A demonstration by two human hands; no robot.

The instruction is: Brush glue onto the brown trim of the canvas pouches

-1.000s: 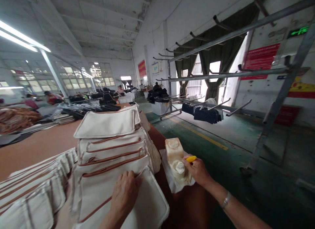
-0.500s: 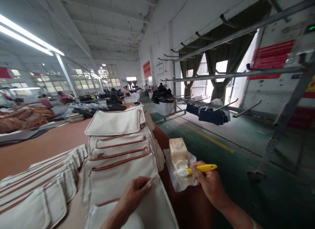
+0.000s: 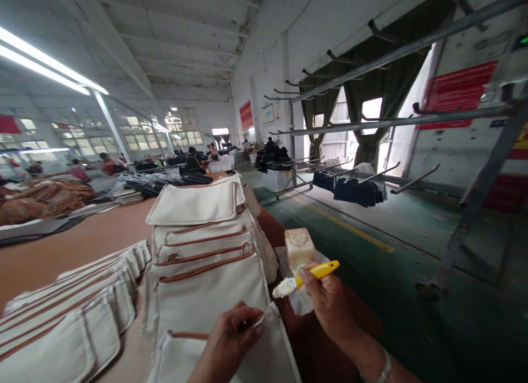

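Note:
My right hand (image 3: 328, 300) is closed around a yellow-handled brush (image 3: 317, 272). White paste coats its bristles, which hover beside the right edge of a cream bag panel (image 3: 206, 292). Between thumb and fingers, my left hand (image 3: 235, 333) pinches the panel's edge near its upper right corner, lifting a small flap. Brown trim runs along the tops of the overlapping cream panels in this stack. Behind the brush stands a stained, pale plastic container (image 3: 299, 244) on a white sheet (image 3: 303, 303), partly hidden by my right hand.
A row of cream flaps (image 3: 82, 317) with brown edging lies at left on the brown table (image 3: 119, 226). To the right stands a metal rack (image 3: 350, 129) with prongs and dark pieces (image 3: 357, 192) hanging low. Several people work farther back.
My right hand has carried the brush from the container leftward, towards the panel edge. My left hand has shifted slightly right, still pinching the panel's edge.

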